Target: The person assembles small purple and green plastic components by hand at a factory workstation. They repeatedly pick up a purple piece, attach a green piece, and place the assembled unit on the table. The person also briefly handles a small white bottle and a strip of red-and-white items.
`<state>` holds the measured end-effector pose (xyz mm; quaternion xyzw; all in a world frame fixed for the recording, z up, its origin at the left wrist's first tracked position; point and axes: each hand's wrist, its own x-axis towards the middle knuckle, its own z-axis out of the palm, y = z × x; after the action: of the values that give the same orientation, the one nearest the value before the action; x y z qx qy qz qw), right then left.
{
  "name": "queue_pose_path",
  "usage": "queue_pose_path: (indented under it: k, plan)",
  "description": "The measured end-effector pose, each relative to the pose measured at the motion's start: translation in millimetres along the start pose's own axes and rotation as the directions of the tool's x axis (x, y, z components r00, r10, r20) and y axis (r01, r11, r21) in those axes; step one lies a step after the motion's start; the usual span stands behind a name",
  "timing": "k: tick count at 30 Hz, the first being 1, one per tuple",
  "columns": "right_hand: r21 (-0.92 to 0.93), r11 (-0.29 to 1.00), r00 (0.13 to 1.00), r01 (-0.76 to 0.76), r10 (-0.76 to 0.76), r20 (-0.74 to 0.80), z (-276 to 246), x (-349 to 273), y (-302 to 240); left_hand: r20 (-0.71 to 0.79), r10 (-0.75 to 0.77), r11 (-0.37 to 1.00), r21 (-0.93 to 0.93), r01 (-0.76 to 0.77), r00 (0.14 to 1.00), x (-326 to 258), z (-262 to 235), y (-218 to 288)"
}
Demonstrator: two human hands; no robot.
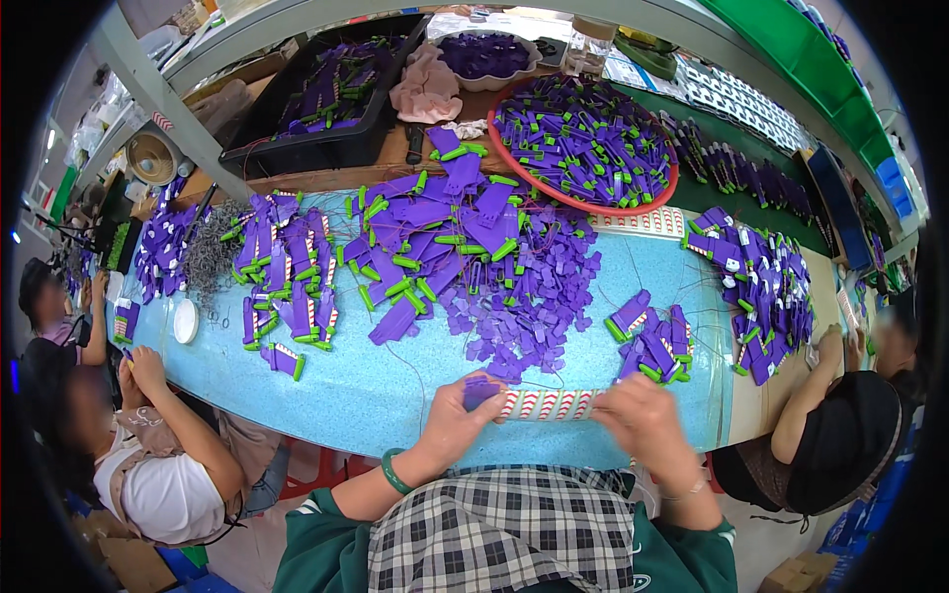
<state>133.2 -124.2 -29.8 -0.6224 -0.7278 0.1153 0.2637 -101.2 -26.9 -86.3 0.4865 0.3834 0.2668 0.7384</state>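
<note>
My left hand is closed on a flat purple plastic piece, pinched between thumb and fingers. Between my hands, at the table's near edge, runs a strip of stickers with a red-and-white chevron pattern. At the strip's right end my right hand is pinched, slightly blurred, its fingertips touching the strip. Just beyond lies a heap of small loose purple pieces. Behind it is a pile of purple parts with green ends and thin wires. A smaller group of stickered purple parts lies beyond my right hand.
A red basin full of purple-green parts stands at the back, beside a black tray. More stickered parts lie left and right. A white lid sits far left. Co-workers sit at both sides; a metal post rises at back left.
</note>
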Motion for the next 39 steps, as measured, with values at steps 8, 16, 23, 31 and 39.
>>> queue_pose_path:
  k: [8,16,23,31,39]
  plan:
    - [0.209,0.969,0.989,0.133,-0.114,-0.099,72,41,-29,0.100,-0.089,0.993,-0.067,0.096,0.991,-13,-7,1]
    - [0.432,0.805,0.911,0.406,-0.316,-0.266,79,37,-25,0.084,-0.170,0.985,0.023,0.169,0.982,-13,-8,-10]
    - [0.925,-0.141,0.914,-0.352,0.159,0.372,86,28,4,-0.225,0.255,0.957,0.197,-0.212,0.941,-8,-14,-6]
    - [0.932,-0.261,0.946,-0.253,0.135,0.294,69,37,5,0.045,0.136,0.861,0.489,-0.141,0.990,7,-8,1]
    - [0.766,0.597,0.970,-0.238,0.178,0.163,65,36,3,0.073,0.005,0.967,0.252,-0.023,0.997,3,0,26]
